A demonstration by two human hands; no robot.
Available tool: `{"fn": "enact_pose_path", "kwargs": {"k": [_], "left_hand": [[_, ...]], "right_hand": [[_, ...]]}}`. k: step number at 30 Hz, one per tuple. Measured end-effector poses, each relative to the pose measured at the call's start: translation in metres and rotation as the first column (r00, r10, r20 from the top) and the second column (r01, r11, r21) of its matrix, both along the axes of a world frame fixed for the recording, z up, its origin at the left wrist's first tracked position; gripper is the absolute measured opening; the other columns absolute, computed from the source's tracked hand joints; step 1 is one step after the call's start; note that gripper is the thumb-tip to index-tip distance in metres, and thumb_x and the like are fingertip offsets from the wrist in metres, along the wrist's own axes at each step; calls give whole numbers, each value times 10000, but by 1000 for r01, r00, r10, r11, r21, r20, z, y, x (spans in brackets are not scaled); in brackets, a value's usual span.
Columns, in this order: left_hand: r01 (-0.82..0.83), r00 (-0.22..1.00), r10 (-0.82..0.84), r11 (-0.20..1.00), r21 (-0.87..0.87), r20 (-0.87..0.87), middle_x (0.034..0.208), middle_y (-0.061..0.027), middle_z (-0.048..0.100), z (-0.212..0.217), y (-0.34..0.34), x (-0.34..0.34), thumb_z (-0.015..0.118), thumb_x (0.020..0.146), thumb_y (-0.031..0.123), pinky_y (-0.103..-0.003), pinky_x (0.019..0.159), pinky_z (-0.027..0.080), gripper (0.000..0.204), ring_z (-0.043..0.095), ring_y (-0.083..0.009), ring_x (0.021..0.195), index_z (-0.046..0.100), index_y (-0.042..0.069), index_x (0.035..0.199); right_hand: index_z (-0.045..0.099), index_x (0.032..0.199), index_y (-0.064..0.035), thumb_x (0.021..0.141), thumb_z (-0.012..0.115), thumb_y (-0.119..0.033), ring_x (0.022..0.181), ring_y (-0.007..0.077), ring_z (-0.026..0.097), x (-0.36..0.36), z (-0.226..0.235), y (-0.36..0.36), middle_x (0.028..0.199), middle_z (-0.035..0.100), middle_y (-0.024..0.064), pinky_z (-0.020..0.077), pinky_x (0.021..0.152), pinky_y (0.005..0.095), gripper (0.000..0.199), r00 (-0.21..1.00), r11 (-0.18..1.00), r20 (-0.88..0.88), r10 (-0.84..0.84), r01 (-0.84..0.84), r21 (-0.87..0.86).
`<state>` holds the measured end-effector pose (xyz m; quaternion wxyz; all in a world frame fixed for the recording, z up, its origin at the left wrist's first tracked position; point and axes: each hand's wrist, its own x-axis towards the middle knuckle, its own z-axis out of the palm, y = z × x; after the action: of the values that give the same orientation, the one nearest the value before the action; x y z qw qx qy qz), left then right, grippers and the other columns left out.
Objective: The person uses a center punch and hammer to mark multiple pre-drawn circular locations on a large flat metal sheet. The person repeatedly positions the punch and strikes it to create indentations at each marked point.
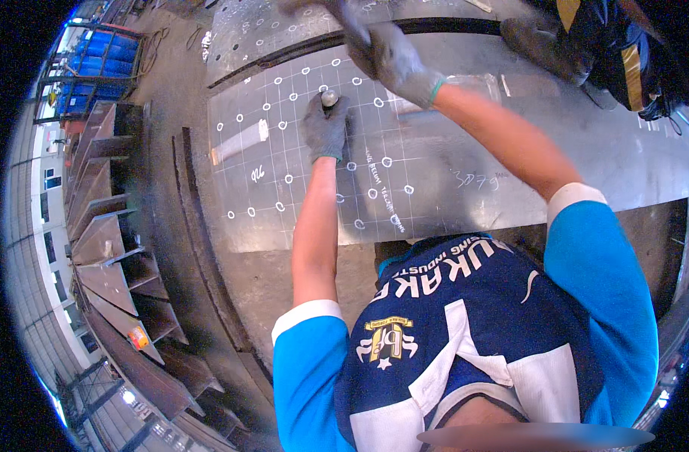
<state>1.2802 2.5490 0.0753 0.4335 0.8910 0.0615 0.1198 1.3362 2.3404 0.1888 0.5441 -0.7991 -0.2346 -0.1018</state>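
My left hand (pixel 326 134), in a grey glove, is closed round a metal punch (pixel 329 98) whose rounded top end faces up. It rests over a flat steel plate (pixel 472 207) marked with a chalk grid and several small white circles. My right hand (pixel 399 66), gloved as well, grips a hammer (pixel 350 29) raised above the plate, up and to the right of the punch. The hammer is blurred by motion and its head reaches the top edge of the view. The punch's lower end is hidden by my left hand.
Another person's dark clothing and gloved hand (pixel 544 45) show at the upper right, by the plate's far side. A dark steel bar (pixel 284 53) runs along there. Steel beams (pixel 107 203) stand stacked at the left, with blue cylinders (pixel 103 56) in a rack beyond.
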Motion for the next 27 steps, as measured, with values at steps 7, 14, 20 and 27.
{"fn": "enact_pose_path", "kwargs": {"k": [7,14,20,27], "left_hand": [[92,996,-92,985,-147,9,1005,-105,771,-9,3,14,801,899,245,-403,795,580,400,750,-247,890,687,49,1229],[65,984,-147,823,-564,-100,948,-21,701,12,19,34,813,896,198,-320,629,538,319,621,-102,757,693,27,1136],[217,974,-220,847,-486,52,862,-17,716,24,61,91,825,886,259,-308,673,522,298,628,-100,755,734,29,1053],[402,909,-414,831,-384,55,829,-42,738,15,55,167,836,878,322,-316,661,520,374,627,-112,698,750,3,1054]], "right_hand": [[695,1048,-52,928,682,-167,919,442,663,-80,-97,-69,973,696,221,516,823,529,167,1000,761,8,30,-18,-649],[702,1118,-74,943,612,-231,990,459,668,-183,-106,-55,1082,698,243,519,844,551,253,886,760,-350,-306,5,-650],[676,1022,-72,979,493,-304,965,477,644,-215,-100,5,974,684,251,487,832,553,298,866,732,2,-501,425,-532],[763,959,-134,813,709,-314,930,433,702,-209,-76,32,954,733,192,537,807,549,237,666,545,-289,-688,210,-812]]}}
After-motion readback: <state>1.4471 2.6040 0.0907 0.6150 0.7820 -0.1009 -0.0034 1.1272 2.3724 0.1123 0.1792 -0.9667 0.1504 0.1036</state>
